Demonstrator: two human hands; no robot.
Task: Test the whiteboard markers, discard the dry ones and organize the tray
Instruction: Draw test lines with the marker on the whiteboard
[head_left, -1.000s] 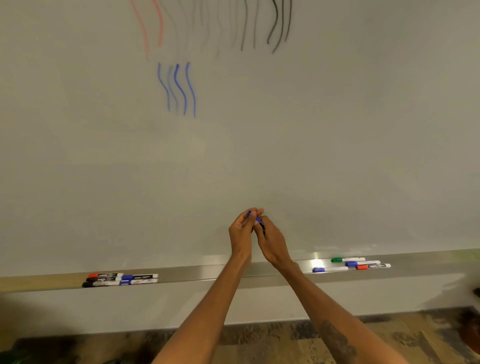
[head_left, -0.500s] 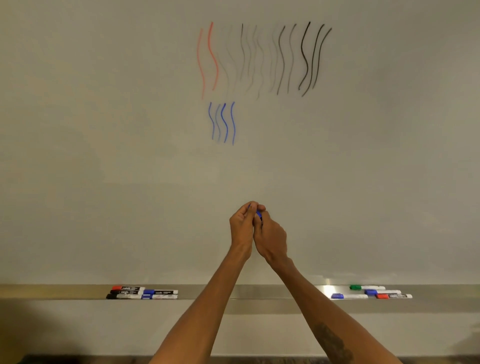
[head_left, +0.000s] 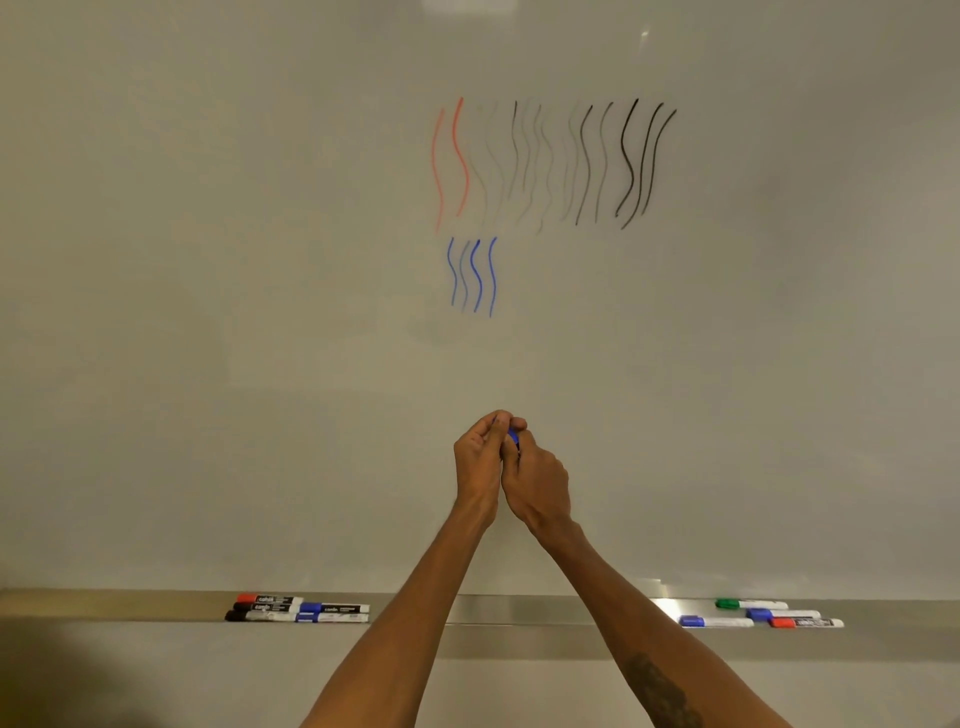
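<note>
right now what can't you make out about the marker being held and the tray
Head view only:
blue marker: left hand and right hand wrap it; cap on or off unclear.
tray: parts lie behind the forearms.
left markers, right markers: fine label print too small to read.

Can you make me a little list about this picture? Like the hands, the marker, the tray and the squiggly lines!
Hands: left hand and right hand pressed together, both gripping a blue marker
Board: whiteboard with red squiggles, black squiggles from faint to dark, blue squiggles underneath
Tray: tray holds a left group of five markers and a right group of four markers
</note>
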